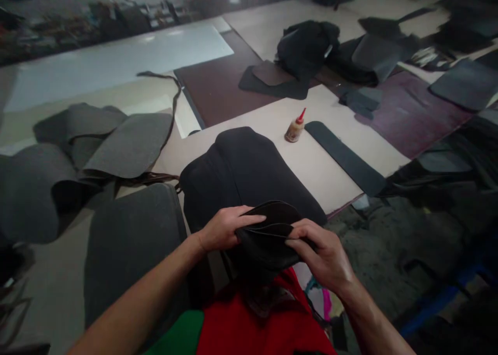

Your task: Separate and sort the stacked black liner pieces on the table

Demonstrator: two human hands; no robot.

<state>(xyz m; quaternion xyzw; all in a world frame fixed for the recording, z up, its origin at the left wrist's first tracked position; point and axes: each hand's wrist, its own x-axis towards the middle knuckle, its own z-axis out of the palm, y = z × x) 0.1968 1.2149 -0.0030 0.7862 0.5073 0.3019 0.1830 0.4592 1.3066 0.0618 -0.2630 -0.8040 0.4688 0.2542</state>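
Observation:
A black leather pouch-like piece (268, 256) is held close to my body, its layers parted at the top. My left hand (223, 228) grips its left edge, thumb laid along the opening. On the right side, my right hand (321, 246) pinches the edge of a layer between thumb and fingers. Just beyond lies a large black leather piece (249, 168) with a seam down its middle, spread on the table (322, 183). The underside of the held piece and some of my fingertips are hidden.
A small glue bottle (294, 129) with a red nozzle stands behind, beside a long dark strip (346, 158). Grey-brown leather pieces (128, 142) lie at left, near a dark flat panel (132, 251). A black bundle (305, 49) sits farther back. The table's edge runs along the right.

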